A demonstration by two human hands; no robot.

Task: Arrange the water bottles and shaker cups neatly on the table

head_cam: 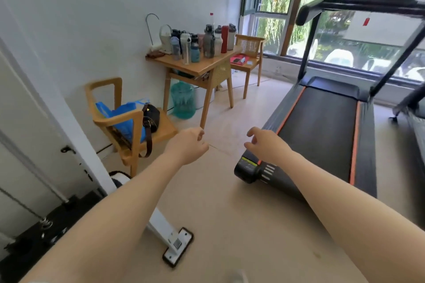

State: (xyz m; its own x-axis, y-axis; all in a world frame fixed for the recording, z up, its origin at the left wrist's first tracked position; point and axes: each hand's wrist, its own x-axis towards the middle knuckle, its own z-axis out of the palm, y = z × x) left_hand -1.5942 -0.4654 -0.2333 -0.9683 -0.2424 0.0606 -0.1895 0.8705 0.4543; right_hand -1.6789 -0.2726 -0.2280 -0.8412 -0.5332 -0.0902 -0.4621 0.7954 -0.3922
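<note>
Several water bottles and shaker cups [197, 41] stand crowded on a small wooden table [207, 64] against the white wall, far ahead of me. Among them are a red bottle [224, 38], a dark grey bottle [208, 40] and a teal one [195, 49]. My left hand [188, 145] is stretched out over the floor, fingers loosely curled, holding nothing. My right hand [264, 142] is beside it, fingers spread and empty. Both hands are well short of the table.
A wooden chair [128, 122] with a blue bag and a black handbag stands at the left. A treadmill [322, 126] fills the right. A large water jug [183, 100] sits under the table. A second chair [249, 57] stands behind it by the window.
</note>
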